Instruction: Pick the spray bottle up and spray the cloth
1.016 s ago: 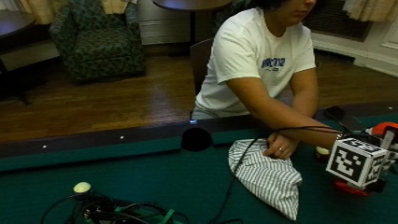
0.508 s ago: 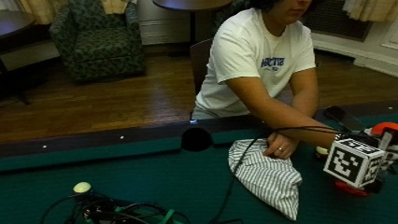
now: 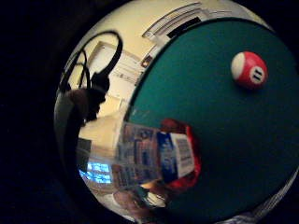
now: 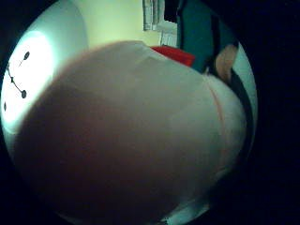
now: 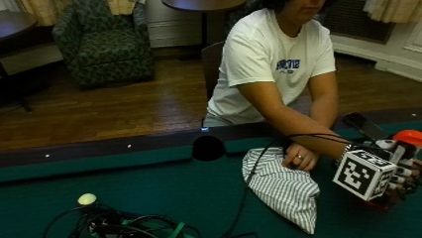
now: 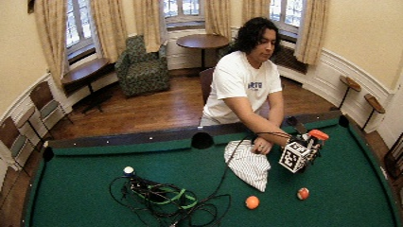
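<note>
Spray bottle [image 5: 407,141], contents unseen, mostly hidden in right hand [image 5: 400,171], grip clamped on it, beside striped cloth [image 5: 285,189] on counter [image 5: 131,178].

I see the gloved right hand [image 5: 402,171] low over the table at the person's far right, forearm crossing in front of the torso, fingers [image 5: 403,174] curled round the spray bottle [image 5: 407,144]. Bare left hand [image 5: 300,157] rests palm-down on the cloth [image 5: 284,191], arms crossed at the wrists.
</note>
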